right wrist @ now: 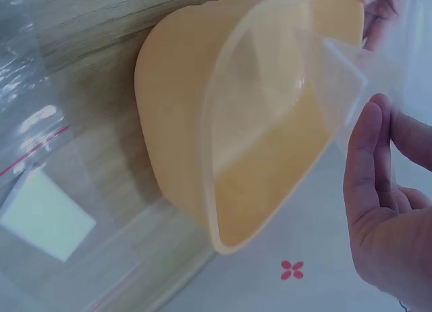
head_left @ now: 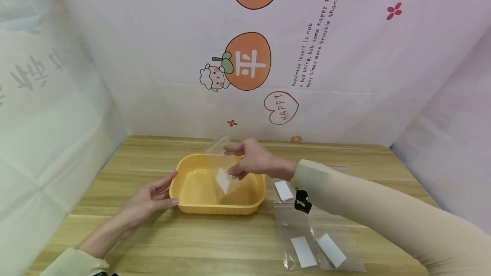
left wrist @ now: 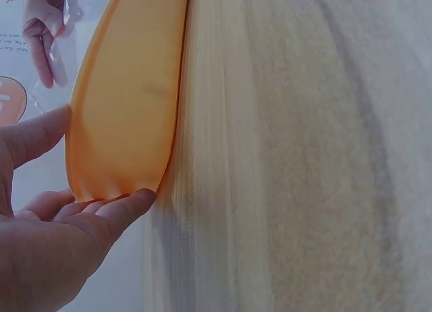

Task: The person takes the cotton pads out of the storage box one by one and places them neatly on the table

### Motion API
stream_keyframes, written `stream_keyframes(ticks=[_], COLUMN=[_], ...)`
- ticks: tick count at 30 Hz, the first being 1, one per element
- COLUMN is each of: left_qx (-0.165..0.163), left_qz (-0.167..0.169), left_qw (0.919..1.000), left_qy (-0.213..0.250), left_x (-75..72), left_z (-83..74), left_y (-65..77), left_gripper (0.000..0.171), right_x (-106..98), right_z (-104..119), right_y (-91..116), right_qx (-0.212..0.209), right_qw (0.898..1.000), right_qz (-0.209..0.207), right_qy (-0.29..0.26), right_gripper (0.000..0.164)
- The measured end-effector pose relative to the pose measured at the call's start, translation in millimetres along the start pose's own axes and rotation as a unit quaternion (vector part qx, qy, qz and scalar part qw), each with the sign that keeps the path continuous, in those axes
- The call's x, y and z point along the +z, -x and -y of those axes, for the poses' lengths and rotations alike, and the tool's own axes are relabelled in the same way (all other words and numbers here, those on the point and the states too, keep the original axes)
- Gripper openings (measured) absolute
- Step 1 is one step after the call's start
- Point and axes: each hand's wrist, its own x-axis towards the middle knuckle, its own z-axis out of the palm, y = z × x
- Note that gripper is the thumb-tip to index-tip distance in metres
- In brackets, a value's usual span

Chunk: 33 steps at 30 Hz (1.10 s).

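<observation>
A yellow plastic basin (head_left: 218, 210) stands on the wooden table, its inner floor bare at the left. My left hand (head_left: 151, 199) holds the basin's left end, thumb and fingers spread around the corner; in the left wrist view the fingers (left wrist: 128, 211) press against the outer wall. Over the basin's right half, my right hand (head_left: 253, 159) pinches a clear zip bag (head_left: 216, 144) between thumb and fingertips. Inside that bag shows a white rectangular piece (head_left: 223, 181). The bag hangs down into the basin's opening, its sealed top edge sticking out beyond the far rim.
Several more clear zip bags lie on the table at right, holding white rectangular pieces (head_left: 304, 252), one (head_left: 284, 191) partly under my right forearm. A printed white cloth (head_left: 172, 110) hangs behind the table, with more cloth along both sides.
</observation>
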Motion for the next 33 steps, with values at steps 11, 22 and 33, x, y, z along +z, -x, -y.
stream_keyframes(ticks=[11, 22, 33], left_qx=[-0.006, -0.009, -0.008], left_qz=[0.000, -0.003, -0.006], left_qw=[1.0000, 0.9999, 0.9999], left_qy=[-0.001, -0.003, -0.011], left_x=[1.3, 1.2, 2.1], left_z=[1.2, 1.0, 0.3], left_y=[0.3, 1.5, 0.1], left_gripper=[0.091, 0.091, 0.090], right_x=[-31.5, -57.3, -82.5], right_z=[1.4, -8.8, -29.8], right_y=[35.0, 74.1, 134.2], right_qx=[0.001, -0.005, -0.009], right_qw=[1.000, 0.999, 0.999], right_qz=[-0.022, -0.035, -0.046], right_qy=[0.007, 0.011, -0.007], right_gripper=[0.073, 0.073, 0.080])
